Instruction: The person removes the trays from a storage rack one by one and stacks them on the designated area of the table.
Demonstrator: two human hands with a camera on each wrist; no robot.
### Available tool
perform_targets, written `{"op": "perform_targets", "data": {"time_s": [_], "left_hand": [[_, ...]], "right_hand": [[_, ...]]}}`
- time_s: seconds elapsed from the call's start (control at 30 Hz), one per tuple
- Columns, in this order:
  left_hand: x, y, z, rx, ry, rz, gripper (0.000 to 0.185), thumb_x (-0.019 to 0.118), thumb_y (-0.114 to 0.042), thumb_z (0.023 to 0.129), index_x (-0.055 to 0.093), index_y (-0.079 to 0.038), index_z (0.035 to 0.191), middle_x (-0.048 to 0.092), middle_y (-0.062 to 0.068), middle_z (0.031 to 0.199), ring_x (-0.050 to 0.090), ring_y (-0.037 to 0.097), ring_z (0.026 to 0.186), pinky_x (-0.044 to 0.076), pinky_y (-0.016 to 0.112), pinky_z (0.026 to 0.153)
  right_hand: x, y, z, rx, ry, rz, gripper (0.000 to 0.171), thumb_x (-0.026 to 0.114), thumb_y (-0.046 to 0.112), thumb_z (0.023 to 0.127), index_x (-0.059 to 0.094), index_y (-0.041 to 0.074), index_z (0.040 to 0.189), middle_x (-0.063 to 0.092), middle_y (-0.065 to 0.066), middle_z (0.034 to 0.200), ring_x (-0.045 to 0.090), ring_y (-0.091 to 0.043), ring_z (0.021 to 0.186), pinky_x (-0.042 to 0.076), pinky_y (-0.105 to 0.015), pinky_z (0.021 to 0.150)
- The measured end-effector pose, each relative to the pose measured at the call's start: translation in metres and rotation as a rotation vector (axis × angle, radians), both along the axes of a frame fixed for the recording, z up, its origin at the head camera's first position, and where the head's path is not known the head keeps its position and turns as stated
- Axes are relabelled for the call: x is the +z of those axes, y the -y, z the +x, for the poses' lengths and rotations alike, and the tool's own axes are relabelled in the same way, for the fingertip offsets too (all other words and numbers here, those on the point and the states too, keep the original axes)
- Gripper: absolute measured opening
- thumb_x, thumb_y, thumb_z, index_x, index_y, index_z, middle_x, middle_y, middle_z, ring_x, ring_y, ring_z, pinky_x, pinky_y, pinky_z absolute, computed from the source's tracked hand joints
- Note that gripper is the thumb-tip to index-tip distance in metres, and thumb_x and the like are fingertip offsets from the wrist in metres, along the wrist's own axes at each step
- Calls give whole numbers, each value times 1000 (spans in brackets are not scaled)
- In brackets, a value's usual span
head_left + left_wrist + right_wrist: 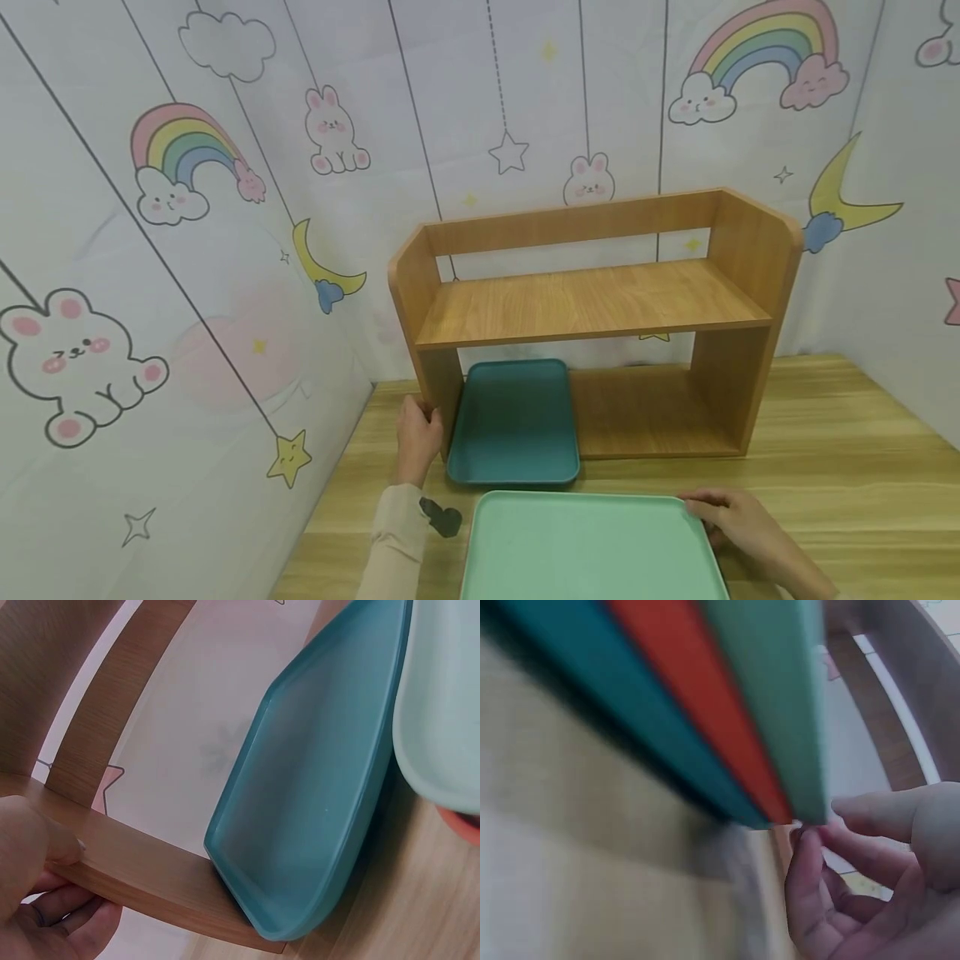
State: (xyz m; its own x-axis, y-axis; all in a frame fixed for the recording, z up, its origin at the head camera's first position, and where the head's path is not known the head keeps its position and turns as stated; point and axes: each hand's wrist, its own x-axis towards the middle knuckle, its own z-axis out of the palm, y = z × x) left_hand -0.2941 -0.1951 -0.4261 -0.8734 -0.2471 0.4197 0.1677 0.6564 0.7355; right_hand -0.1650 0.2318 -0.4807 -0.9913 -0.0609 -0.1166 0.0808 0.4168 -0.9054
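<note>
My left hand [418,435] grips the left side panel of a two-tier wooden desk shelf [592,304]; in the left wrist view, the thumb lies on one face and the curled fingers on the other. A teal tray [513,425] lies in the left part of the lower tier, its front end sticking out. Nearer to me is a light green tray [592,542], whose far right corner my right hand [738,521] pinches. Seen from the right wrist, a red tray [697,697] and another teal tray [622,697] are stacked beneath the green one.
Everything stands on a wood-grain table [840,433]. Behind and to the left hangs a white cloth [465,108] printed with rabbits, rainbows and stars. A small dark thing [442,518] shows beside the left wrist.
</note>
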Motion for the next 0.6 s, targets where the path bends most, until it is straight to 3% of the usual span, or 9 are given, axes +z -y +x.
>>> {"op": "perform_targets", "data": {"time_s": [0.1, 0.2, 0.33, 0.6], "left_hand": [[0, 0, -1, 0, -7, -3, 12, 58, -5, 89, 49, 2, 94, 51, 15, 89, 51, 28, 82, 43, 39, 73], [-1, 0, -1, -2, -5, 3, 12, 57, -5, 89, 49, 1, 94, 51, 15, 89, 51, 28, 82, 43, 38, 74], [-2, 0, -2, -1, -18, 4, 12, 58, -5, 89, 49, 1, 94, 51, 14, 87, 51, 27, 80, 42, 38, 72], [-1, 1, -1, 1, -24, 12, 12, 58, -4, 88, 49, 2, 93, 51, 14, 86, 50, 26, 79, 42, 38, 71]], "right_hand": [[10, -2, -6, -9, 5, 23, 47, 56, 27, 95, 54, -7, 127, 66, -9, 95, 59, -15, 77, 51, -30, 67], [19, -1, -13, -13, -6, 15, 46, 55, 24, 95, 51, -9, 129, 64, -11, 97, 62, -18, 83, 51, -32, 72], [26, 5, -21, -21, -17, -52, 48, 55, 19, 95, 46, -12, 131, 62, -21, 116, 66, -24, 97, 54, -33, 79], [31, 24, -35, 8, -17, -172, 50, 51, 14, 96, 38, -16, 133, 54, -31, 124, 64, -28, 103, 54, -36, 85]]}}
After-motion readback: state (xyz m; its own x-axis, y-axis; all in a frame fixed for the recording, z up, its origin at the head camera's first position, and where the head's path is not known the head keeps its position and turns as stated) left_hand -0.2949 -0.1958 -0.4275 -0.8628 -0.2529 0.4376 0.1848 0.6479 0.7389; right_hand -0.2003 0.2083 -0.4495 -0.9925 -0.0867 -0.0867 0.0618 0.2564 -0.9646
